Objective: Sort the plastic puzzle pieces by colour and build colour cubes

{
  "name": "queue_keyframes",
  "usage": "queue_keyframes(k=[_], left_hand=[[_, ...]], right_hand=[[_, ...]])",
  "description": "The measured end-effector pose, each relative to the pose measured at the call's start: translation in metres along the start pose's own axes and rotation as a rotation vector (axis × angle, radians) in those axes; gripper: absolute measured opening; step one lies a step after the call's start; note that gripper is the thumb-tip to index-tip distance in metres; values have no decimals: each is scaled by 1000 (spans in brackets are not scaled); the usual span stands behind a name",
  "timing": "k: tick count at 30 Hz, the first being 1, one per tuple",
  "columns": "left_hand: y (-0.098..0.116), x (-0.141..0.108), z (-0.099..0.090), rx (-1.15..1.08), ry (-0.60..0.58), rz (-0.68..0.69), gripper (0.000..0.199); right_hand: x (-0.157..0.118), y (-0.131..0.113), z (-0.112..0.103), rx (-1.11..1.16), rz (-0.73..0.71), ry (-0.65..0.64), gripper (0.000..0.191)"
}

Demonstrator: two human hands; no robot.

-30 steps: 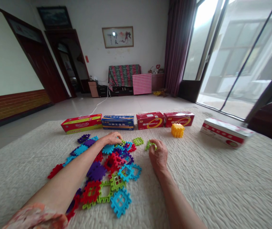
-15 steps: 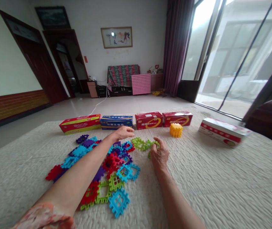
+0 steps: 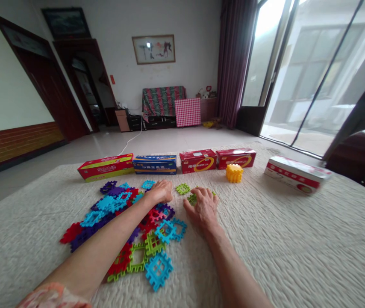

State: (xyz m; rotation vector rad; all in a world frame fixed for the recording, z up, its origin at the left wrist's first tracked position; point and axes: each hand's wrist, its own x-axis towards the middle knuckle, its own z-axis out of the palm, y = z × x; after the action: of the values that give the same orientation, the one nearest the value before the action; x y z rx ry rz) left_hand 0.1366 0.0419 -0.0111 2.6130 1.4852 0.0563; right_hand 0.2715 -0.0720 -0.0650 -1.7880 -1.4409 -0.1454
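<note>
Your right hand (image 3: 204,206) is palm down on the far side of the quilted cover (image 3: 234,239), fingers spread over a lime-green interlocking tile (image 3: 192,199) that shows only in part, between thumb and forefinger. More green shows past the outer fingers, too little to tell its shape. The hand looks laid over these, not pinched on them.

Your left hand (image 3: 163,191) is at the far right edge of the loose pile of interlocking tiles (image 3: 107,203), fingers bent downward. Their tips are hidden, so whether they pinch anything cannot be told.

The relation that matters most is in the gap between your hands: a loose green tile (image 3: 183,188) lies flat there, just to the right of your left hand and just beyond your right thumb. Neither hand is plainly nearer. It is about as wide as it is deep, so no long axis favours one way of gripping it.

A yellow stack of tiles (image 3: 234,173) stands to the right of your right hand, well apart from the pile. Beyond your left hand are a light-blue tile (image 3: 148,184) and a blue battery box (image 3: 154,165).
</note>
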Motion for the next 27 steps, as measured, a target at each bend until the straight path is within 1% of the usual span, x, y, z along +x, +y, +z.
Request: queue_keyframes(k=[2, 5, 8, 10, 12, 14, 17, 19, 21, 23, 25, 27], left_hand=[[7, 3, -1, -5, 13, 15, 33], [23, 9, 4, -33, 17, 72, 26], [40, 16, 12, -73, 16, 146, 26], [47, 19, 13, -103, 27, 183, 32], [48, 17, 10, -129, 48, 191, 42], [44, 8, 4, -148, 85, 176, 49], [28, -20, -2, -169, 179, 145, 47], [14, -45, -3, -172, 254, 147, 42], [0, -73, -1, -173, 319, 174, 38], [-14, -100, 1, -175, 384, 202, 34], [-28, -127, 2, -169, 447, 220, 30], [-44, -150, 4, -155, 503, 222, 27]], right_hand=[[-2, 0, 0, -51, -29, -57, 36], [-1, 4, 0, -84, -36, -105, 35], [2, 11, 1, -103, 45, -53, 35], [5, 15, 2, -122, 114, 11, 39], [6, 18, 3, -126, 147, 59, 46], [7, 19, 4, -111, 133, 85, 49], [10, 17, 5, -68, 71, 160, 44], [11, 12, 3, -17, 12, 236, 38], [11, 3, 0, 59, -85, 271, 32], [5, -9, -3, 141, -210, 237, 28], [-6, -23, -4, 226, -314, 142, 25], [-20, -35, -5, 301, -354, 23, 24]])
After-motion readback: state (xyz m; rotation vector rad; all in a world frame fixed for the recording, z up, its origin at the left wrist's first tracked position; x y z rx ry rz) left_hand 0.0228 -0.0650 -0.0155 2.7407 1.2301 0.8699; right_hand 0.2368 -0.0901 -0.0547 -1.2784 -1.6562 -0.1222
